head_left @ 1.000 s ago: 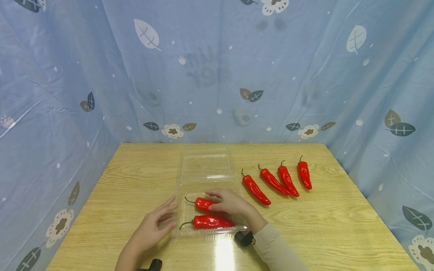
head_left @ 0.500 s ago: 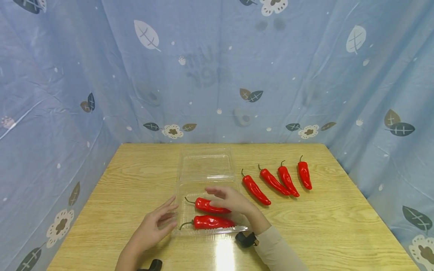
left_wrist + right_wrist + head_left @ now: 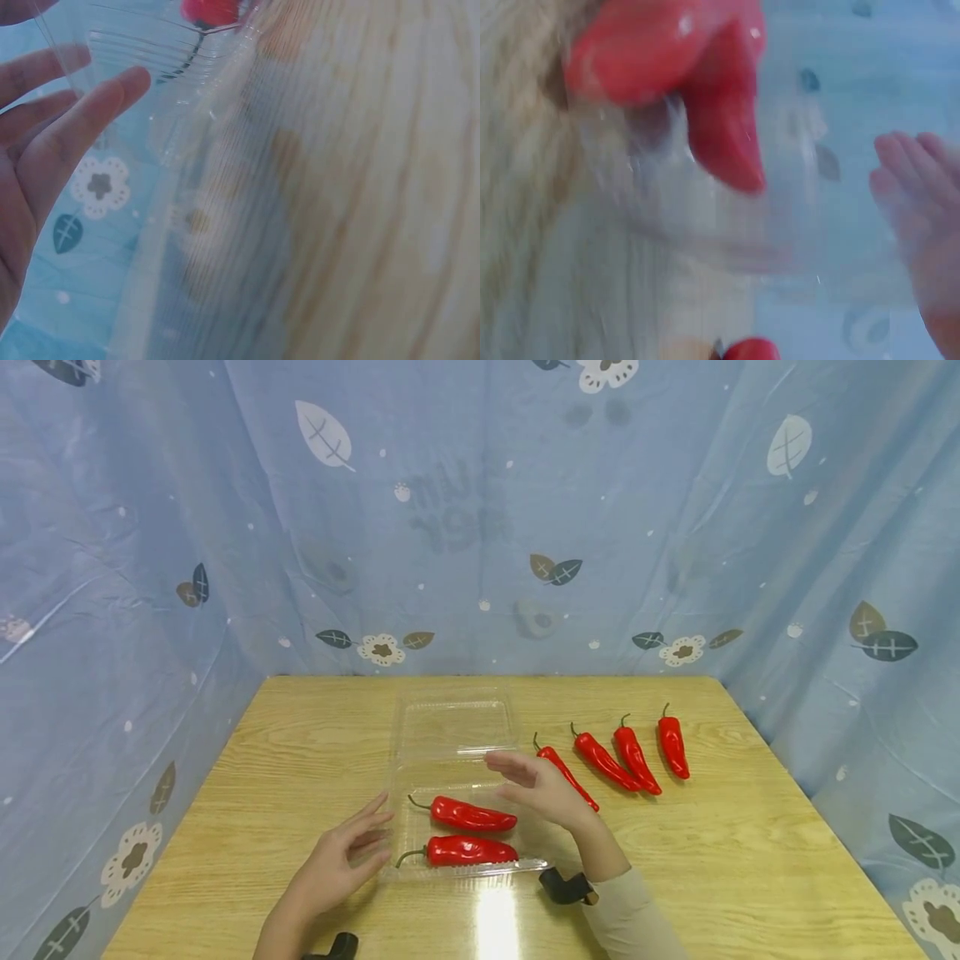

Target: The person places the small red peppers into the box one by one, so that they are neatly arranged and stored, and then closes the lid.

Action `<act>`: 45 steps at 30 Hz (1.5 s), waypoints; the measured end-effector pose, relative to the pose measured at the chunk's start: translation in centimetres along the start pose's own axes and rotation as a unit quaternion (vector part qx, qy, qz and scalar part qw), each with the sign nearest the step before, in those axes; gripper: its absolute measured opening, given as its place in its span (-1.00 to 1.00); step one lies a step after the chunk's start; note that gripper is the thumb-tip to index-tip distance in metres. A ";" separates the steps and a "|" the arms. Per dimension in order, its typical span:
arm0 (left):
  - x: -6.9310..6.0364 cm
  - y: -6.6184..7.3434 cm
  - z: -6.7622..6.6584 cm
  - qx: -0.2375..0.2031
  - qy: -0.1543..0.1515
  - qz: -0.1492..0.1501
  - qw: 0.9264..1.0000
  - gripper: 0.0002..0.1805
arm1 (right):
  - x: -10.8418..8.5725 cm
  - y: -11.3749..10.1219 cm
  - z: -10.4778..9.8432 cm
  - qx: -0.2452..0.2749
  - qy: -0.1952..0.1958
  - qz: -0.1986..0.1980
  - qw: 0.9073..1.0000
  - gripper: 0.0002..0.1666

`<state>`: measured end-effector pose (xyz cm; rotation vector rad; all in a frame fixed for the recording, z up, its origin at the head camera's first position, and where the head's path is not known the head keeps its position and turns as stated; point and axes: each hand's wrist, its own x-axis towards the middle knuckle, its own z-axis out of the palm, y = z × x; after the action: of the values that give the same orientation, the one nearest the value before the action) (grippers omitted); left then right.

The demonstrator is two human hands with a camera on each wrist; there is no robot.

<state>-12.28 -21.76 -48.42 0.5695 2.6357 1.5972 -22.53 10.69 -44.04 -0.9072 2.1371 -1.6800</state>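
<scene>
A clear plastic clamshell box (image 3: pixel 442 774) lies unfolded on the table, its lid (image 3: pixel 453 727) laid back at the far side. Two red peppers lie crosswise in the base: the rear pepper (image 3: pixel 472 815) and the front pepper (image 3: pixel 472 851), both stems to the left. My left hand (image 3: pixel 337 860) is at the box's left wall, fingers loosely bent and holding nothing; in the left wrist view, the thumb and fingers (image 3: pixel 56 142) are by the clear wall. Over the box's right side hovers my right hand (image 3: pixel 551 789), fingers extended and nothing in them, partly covering a third pepper (image 3: pixel 576 783).
Right of the box, more red peppers lie on the wooden table (image 3: pixel 750 860): one pepper (image 3: pixel 603 762), a pepper touching or close to it (image 3: pixel 636 758), and another farther right (image 3: pixel 673 747). A patterned blue curtain (image 3: pixel 480 527) surrounds the table's back and sides.
My right hand has let go of the rear pepper in the box, lifted, and moved right toward the loose peppers. The left hand has stayed in place.
</scene>
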 end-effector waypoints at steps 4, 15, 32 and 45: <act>0.0 0.0 0.1 0.004 -0.001 0.006 1.000 -0.42 | -0.8 0.4 -1.3 0.013 0.030 -0.017 0.999 -0.44; -0.1 0.1 0.0 0.005 0.000 0.011 1.000 -0.45 | -3.0 2.1 -4.7 0.013 0.136 0.025 0.990 -0.43; -0.1 0.0 0.2 0.002 0.002 0.004 1.000 -0.46 | -4.8 4.6 -7.0 -0.039 0.182 0.111 0.976 -0.31; -0.1 0.0 0.2 0.012 0.007 0.011 1.000 -0.47 | -4.9 6.0 -7.4 -0.009 0.156 0.155 0.975 -0.28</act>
<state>-12.18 -21.60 -48.58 0.5930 2.6717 1.5816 -24.79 20.21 -48.38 -0.3003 2.3429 -1.7304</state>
